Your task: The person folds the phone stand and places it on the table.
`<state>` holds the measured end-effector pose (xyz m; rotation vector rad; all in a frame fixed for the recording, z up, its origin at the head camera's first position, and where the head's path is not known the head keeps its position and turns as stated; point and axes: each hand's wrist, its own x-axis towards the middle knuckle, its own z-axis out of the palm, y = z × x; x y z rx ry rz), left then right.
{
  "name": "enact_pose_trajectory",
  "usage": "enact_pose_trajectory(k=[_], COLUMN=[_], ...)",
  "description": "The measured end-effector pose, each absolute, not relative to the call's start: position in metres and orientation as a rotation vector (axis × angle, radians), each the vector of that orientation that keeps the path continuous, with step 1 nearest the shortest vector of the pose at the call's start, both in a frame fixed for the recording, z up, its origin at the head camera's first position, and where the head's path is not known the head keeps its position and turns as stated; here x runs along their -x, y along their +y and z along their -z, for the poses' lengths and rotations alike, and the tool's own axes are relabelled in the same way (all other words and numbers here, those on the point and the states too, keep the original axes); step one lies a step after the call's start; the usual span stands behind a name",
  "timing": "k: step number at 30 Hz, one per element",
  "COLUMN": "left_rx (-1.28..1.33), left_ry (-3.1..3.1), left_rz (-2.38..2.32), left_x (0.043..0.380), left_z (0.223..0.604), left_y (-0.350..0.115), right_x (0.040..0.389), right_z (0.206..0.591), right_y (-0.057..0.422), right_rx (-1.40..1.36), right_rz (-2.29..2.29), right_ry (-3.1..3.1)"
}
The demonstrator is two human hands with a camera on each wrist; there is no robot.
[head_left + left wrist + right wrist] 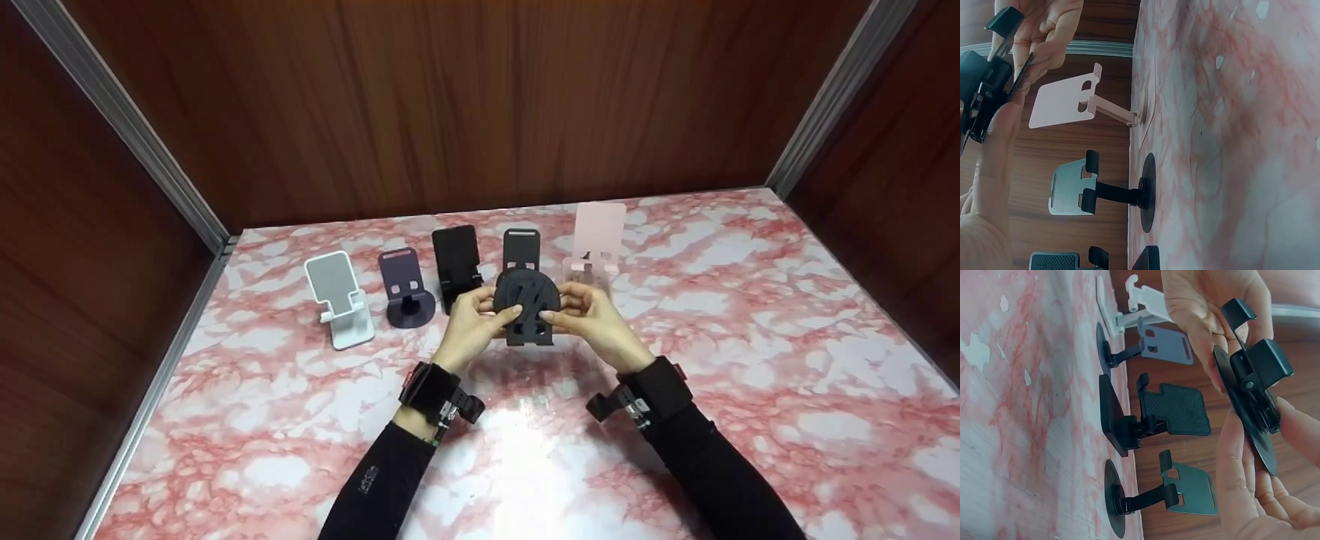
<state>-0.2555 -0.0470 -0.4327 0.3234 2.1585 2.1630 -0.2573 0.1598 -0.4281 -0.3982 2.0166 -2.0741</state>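
Above the middle of a shiny pink-and-white marble-look table (pixel 750 360), a left hand (pixel 471 321) and a right hand (pixel 600 322) hold one folded black phone stand with a flat, round base (pixel 529 291). Each hand pinches it between thumb and fingers, so both grips are closed on its sides. The two thumbs press the near face and stay apart. The held stand is up off the table, with its round part away from the person.

Just behind it stands a dark grey phone stand with a round black base (pixel 522 241); the left wrist view shows a gap between them. To its right is a pale pink phone stand (pixel 600 225), nearest the back edge. To its left come a black phone stand with a bumpy pad (pixel 456 251), a dark purple phone stand (pixel 401 268) and a white phone stand with a grey pad (pixel 334 281).

Brown wooden walls (pixel 480 112) meet the table's back edge. The table spreads wide to the right and toward the person.
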Motion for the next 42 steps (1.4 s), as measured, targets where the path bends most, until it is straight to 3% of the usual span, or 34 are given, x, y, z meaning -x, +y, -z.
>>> enact_pose_trajectory(k=[19, 30, 42], left_rx=[-0.378, -0.676, -0.733], left_ry=[2.132, 2.692, 3.220], left_rz=[-2.099, -1.651, -0.825], left_x=[0.251, 0.234, 0.208], left_z=[0.429, 0.419, 0.421], left_y=[-0.052, -0.077, -0.102], right_x=[0.254, 0.252, 0.254], right_z=[0.425, 0.420, 0.418], right_y=[0.163, 0.197, 0.246], right_rx=[0.373, 0.286, 0.214], right_rz=[2.086, 2.066, 2.131], right_ry=[1.925, 1.975, 1.826])
